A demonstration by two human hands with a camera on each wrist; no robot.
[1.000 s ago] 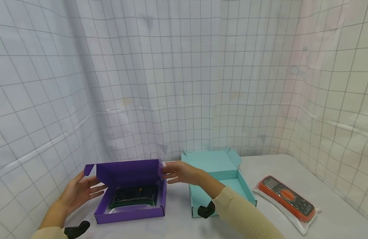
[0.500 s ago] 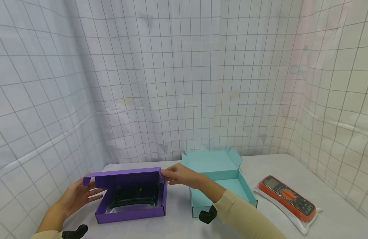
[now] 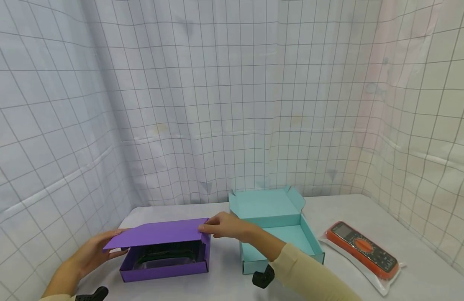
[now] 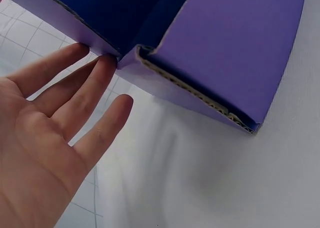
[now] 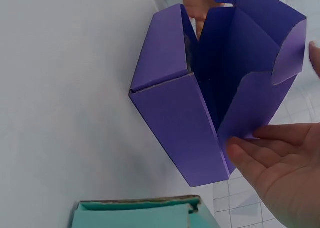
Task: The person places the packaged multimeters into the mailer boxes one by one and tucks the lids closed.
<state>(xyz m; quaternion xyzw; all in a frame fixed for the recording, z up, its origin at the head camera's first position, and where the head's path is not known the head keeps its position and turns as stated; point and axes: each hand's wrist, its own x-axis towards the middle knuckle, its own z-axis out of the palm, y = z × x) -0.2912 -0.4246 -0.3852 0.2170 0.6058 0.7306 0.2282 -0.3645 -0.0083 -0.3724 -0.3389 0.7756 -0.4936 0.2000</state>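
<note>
Pinching likely light, stiff lid (image 3: 160,233) by right edge with right hand (image 3: 229,227), touching with spread left hand (image 3: 89,253), near left edge of worktop (image 3: 339,207)

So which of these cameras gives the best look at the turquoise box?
The head view: it shows the turquoise box with its open lid and inside, though the right forearm hides part. The right wrist view catches only a portion at the bottom edge; the left wrist view shows none of it.
</note>
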